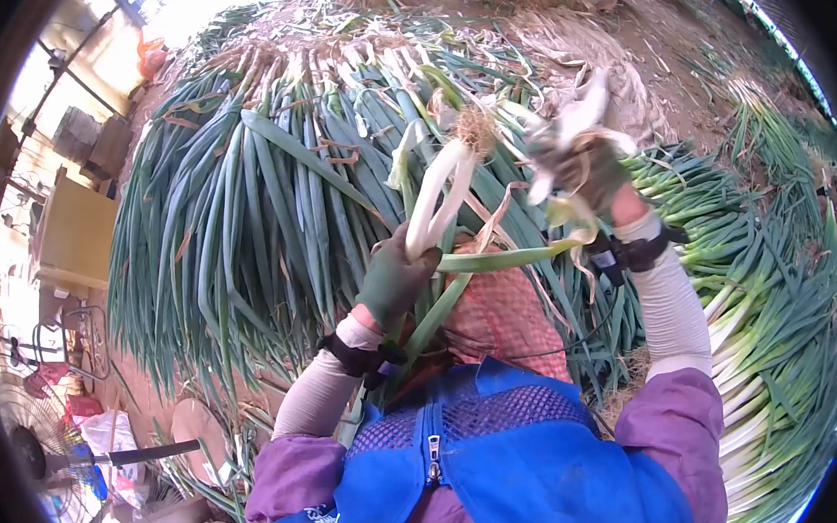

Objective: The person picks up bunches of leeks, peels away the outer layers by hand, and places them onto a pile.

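My left hand (396, 277), in a dark green glove, is closed around the pale stems of a small bunch of long green onions (432, 190). Their tangled brown roots point up and away from me, and the green leaves hang down toward my lap. My right hand (587, 166), also gloved, is raised to the right of the roots and smeared by motion. Pale, strip-like shapes show around its fingers, and I cannot make out whether they are peelings or fingertips. Below it, a yellowish peeled leaf (571, 234) hangs, joined to a green leaf reaching toward my left hand.
A wide heap of untrimmed green onions (251, 184) lies ahead and left. Cleaner onions (758, 349) are piled along the right. Withered leaves (609, 48) litter the ground at the back. A fan (38, 449) stands lower left, near a yellowish box (77, 231). Red checked cloth (497, 314) covers my lap.
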The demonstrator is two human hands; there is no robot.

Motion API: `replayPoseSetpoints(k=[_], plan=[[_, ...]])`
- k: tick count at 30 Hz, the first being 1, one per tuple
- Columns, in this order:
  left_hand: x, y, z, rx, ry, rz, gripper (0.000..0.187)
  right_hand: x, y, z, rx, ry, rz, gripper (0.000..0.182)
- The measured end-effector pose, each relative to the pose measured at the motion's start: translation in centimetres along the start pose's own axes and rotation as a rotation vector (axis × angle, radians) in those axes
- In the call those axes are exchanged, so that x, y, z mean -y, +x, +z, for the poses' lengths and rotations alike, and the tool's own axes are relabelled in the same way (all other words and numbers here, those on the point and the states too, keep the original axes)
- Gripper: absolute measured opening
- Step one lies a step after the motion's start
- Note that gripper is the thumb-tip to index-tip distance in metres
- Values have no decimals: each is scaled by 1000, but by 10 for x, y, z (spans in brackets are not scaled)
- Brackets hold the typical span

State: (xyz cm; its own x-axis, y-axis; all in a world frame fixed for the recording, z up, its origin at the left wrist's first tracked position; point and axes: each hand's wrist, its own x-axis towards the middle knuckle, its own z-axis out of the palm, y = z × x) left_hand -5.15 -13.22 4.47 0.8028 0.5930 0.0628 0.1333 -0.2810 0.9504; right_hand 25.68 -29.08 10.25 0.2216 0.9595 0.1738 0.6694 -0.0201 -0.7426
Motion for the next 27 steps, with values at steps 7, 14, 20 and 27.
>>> replayPoseSetpoints(k=[7, 14, 20, 27], plan=[[-19, -13, 18, 113, 93, -25, 47, 92, 44, 70, 286, -882, 72, 26], [-21, -10, -11, 94, -417, -224, 36, 37, 34, -25, -421, -223, 474, 28], [18, 6, -60, 43, -512, -302, 32, -24, -130, -76, 33, -1001, 1023, 50], [38, 10, -73, 74, -557, -406, 34, -102, -277, -120, 828, -918, 1515, 48]])
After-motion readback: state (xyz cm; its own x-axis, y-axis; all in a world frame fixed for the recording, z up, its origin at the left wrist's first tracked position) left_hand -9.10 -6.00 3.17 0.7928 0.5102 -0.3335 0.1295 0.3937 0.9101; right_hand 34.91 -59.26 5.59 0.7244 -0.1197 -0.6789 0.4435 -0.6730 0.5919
